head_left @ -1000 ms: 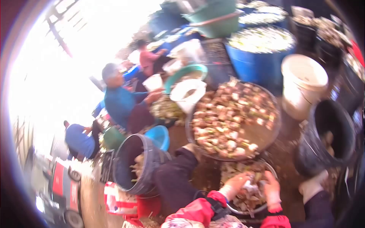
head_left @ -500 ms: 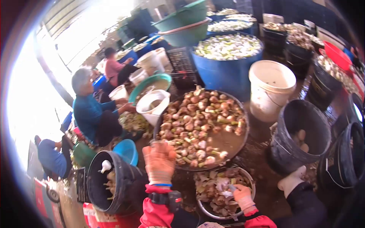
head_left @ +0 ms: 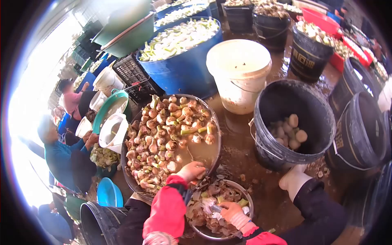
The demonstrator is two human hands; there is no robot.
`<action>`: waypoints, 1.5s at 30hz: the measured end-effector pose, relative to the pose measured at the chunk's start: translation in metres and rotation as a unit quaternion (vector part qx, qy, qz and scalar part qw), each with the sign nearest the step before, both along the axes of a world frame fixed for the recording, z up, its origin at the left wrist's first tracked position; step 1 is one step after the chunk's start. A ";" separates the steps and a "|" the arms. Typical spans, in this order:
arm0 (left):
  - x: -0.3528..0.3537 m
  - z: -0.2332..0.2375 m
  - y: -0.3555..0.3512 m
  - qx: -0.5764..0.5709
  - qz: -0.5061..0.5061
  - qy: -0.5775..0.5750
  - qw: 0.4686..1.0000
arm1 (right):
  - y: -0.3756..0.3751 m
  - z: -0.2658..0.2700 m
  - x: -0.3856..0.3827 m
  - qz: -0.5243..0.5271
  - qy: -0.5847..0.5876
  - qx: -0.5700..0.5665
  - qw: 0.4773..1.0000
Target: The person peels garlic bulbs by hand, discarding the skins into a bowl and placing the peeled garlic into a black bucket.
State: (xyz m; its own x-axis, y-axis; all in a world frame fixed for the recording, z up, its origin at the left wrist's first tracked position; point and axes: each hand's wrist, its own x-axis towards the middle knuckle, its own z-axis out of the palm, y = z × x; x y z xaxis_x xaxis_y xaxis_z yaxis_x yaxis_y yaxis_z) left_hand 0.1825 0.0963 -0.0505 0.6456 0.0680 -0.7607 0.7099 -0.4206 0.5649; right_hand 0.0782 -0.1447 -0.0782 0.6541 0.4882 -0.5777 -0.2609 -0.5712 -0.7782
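Note:
My left hand (head_left: 192, 171) is over the near right edge of a wide dark tub (head_left: 219, 143); its fingers are curled, and whatever they hold is hidden. Muddy water and many garlic bulbs (head_left: 153, 141) with short stems fill the tub. In front of it, a metal bowl (head_left: 250, 200) holds garlic peelings (head_left: 204, 218). My gloved right hand (head_left: 234, 214) is above this bowl, closed round a small grey blade-like tool (head_left: 215, 208) that points left. A pale purple bulb or piece of peel (head_left: 208, 203) lies beside the tool's tip.
A black bucket (head_left: 265, 143) with several round pale objects stands right of the tub, and a white bucket (head_left: 239, 87) behind it. My bare foot (head_left: 292, 181) is below the black bucket. A person in blue (head_left: 61, 159) sits at the left, near a blue basin (head_left: 109, 194).
The view has swung right, so the tub and buckets appear further left. My left hand has moved from the tub's near left side to its near right edge, its fingers curled. My right hand stays over the bowl.

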 end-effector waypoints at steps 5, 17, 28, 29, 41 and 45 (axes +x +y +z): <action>-0.088 0.076 -0.013 -0.372 0.240 -0.185 0.877 | 0.003 0.008 0.000 -0.186 0.046 0.196 0.962; -0.193 0.059 -0.117 0.188 -0.017 -0.405 0.895 | 0.008 0.049 -0.021 -0.198 0.080 0.221 0.952; -0.182 0.043 -0.134 0.388 -0.202 -0.484 0.758 | 0.031 0.002 -0.040 -0.328 0.011 0.286 0.900; -0.183 0.044 -0.135 0.361 -0.147 -0.463 0.796 | 0.031 -0.008 -0.038 -0.317 0.001 0.260 0.912; -0.181 0.059 -0.110 -0.434 0.494 -0.200 0.727 | -0.014 0.071 -0.008 -0.217 0.339 0.500 0.767; -0.192 0.025 -0.108 0.121 0.169 -0.455 0.866 | 0.002 0.026 -0.020 -0.271 0.311 0.383 0.826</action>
